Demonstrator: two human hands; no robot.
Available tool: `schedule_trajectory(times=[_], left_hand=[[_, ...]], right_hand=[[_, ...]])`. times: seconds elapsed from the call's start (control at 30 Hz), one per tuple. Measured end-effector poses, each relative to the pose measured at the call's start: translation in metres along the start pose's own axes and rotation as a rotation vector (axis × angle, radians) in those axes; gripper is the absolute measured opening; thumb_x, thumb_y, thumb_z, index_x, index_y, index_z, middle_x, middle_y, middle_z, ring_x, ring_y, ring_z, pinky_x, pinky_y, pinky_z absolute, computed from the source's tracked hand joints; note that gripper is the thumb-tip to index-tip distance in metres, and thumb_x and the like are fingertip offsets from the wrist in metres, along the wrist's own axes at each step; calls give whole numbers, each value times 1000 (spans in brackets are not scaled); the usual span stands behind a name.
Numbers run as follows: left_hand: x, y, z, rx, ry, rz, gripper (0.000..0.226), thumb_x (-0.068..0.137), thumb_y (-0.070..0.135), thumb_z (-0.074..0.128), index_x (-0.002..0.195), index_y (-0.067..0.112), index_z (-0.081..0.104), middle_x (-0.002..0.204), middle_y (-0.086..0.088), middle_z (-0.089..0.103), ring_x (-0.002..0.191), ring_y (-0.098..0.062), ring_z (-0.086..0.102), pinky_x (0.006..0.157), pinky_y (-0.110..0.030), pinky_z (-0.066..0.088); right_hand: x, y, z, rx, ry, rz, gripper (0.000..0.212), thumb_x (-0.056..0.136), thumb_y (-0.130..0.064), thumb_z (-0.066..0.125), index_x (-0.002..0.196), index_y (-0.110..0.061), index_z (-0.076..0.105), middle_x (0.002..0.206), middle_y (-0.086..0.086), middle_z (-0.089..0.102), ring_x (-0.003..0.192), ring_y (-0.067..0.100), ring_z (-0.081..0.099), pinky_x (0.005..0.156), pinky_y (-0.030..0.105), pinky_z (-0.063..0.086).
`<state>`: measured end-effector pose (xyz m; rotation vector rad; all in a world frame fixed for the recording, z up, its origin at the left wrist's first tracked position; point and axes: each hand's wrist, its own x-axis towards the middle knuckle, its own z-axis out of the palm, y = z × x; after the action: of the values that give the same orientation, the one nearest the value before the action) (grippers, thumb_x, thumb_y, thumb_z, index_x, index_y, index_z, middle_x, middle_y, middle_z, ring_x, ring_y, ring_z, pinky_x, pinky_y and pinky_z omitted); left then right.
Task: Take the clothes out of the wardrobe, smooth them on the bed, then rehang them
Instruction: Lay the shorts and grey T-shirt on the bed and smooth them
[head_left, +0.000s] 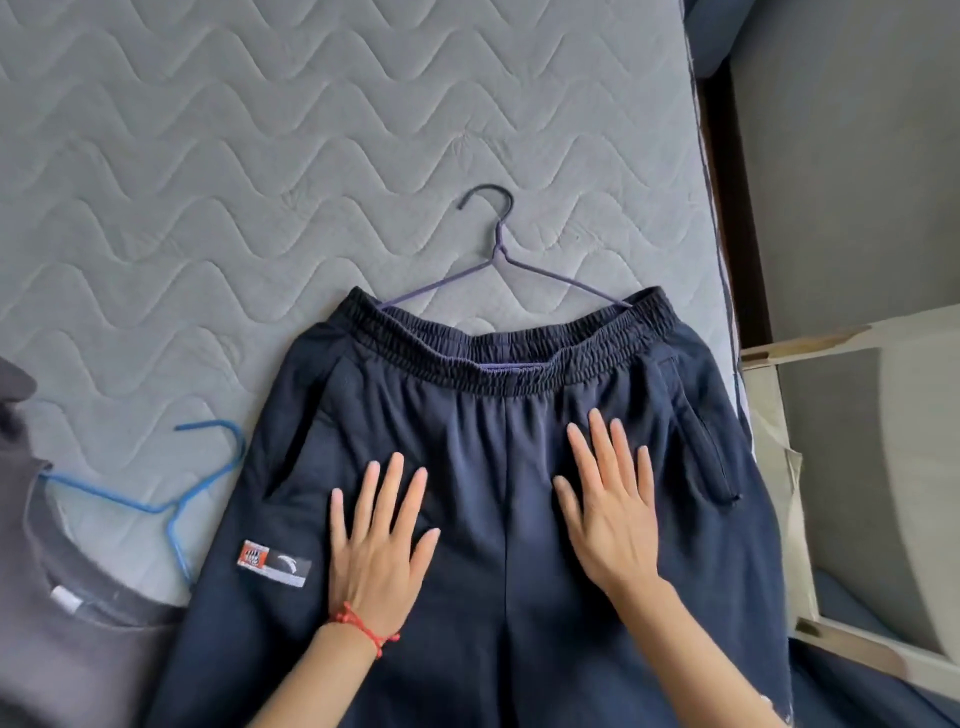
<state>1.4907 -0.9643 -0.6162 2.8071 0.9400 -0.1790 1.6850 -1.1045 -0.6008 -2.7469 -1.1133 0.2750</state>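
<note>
Dark navy trousers lie flat on the grey quilted mattress, waistband away from me. A purple wire hanger sits threaded in the waistband, its hook pointing up the bed. My left hand, with a red string at the wrist, presses flat on the left leg near a sewn logo patch. On the right leg my right hand lies flat with fingers spread. Neither hand grips anything.
A grey sweatshirt on a blue wire hanger lies at the left edge of the bed. The mattress edge runs down the right side, beside a cream wooden frame and grey floor.
</note>
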Motion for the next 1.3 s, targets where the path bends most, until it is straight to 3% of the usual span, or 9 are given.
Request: schedule_trajectory(times=[0.17, 0.37, 0.53, 0.7, 0.87, 0.93, 1.1, 1.2, 1.3], left_hand=[[3, 2, -1, 69, -44, -15, 63, 83, 42, 35, 142, 19, 28, 151, -6, 30, 139, -25, 23, 107, -54, 19], [-9, 3, -3, 77, -41, -75, 62, 86, 41, 32, 142, 16, 27, 149, -11, 34, 137, -25, 24, 106, -52, 19], [-72, 1, 6, 46, -103, -113, 62, 95, 49, 6, 147, 18, 17, 151, -13, 28, 138, -26, 23, 108, -50, 20], [-121, 9, 9, 41, -124, -153, 63, 95, 50, 5, 143, 14, 24, 148, -18, 32, 137, -30, 25, 106, -52, 21], [-161, 43, 21, -28, -129, -54, 60, 94, 49, 5, 147, 21, 14, 158, -7, 7, 144, -25, 8, 110, -51, 16], [-183, 45, 30, -19, -139, -18, 58, 95, 48, 4, 148, 24, 6, 158, -1, -5, 146, -20, -3, 111, -51, 13], [-231, 37, 34, 36, -131, 36, 52, 96, 46, 4, 146, 34, 4, 158, 1, -2, 146, -21, 1, 113, -49, 11], [-236, 39, 27, 66, -161, 12, 51, 97, 45, 5, 146, 35, 9, 155, -2, 19, 141, -27, 20, 113, -47, 10], [-230, 46, 14, 50, -179, -20, 51, 97, 44, 6, 139, 33, 31, 146, -5, 40, 134, -26, 30, 109, -47, 19]], right_hand=[[-6, 14, 12, -68, -66, -10, 56, 90, -41, 33, 143, -22, 29, 151, 1, 24, 140, 21, 18, 114, 36, 5], [-25, 20, 9, -43, -44, 24, 56, 91, -40, 31, 144, -20, 25, 152, 4, 26, 140, 21, 16, 114, 32, 0], [-97, 43, 5, -47, -86, 147, 58, 96, -46, 16, 142, -13, 30, 149, 10, 32, 138, 24, 19, 115, 28, -3], [-153, 30, 0, -4, -25, 319, 59, 91, -41, 28, 143, -14, 28, 153, 8, 24, 140, 23, 11, 113, 35, -3], [-177, -13, 13, -12, -126, -8, 54, 89, -36, 35, 140, -18, 35, 150, 2, 29, 144, 19, 5, 114, 36, 3], [-192, -3, 24, -31, -169, -2, 54, 91, -38, 32, 142, -22, 32, 152, -2, 25, 145, 12, -5, 115, 36, 4], [-251, 29, 23, -18, -219, 32, 54, 96, -45, 11, 148, -29, 7, 158, -7, -3, 145, 12, -5, 116, 36, 2], [-266, 31, 12, -11, -280, 66, 54, 96, -44, 10, 148, -27, 13, 157, -1, 11, 145, 13, -2, 116, 34, 2], [-259, 18, -4, 43, -301, 123, 49, 93, -37, 27, 138, -17, 34, 147, 9, 37, 140, 23, 18, 114, 32, 4]])
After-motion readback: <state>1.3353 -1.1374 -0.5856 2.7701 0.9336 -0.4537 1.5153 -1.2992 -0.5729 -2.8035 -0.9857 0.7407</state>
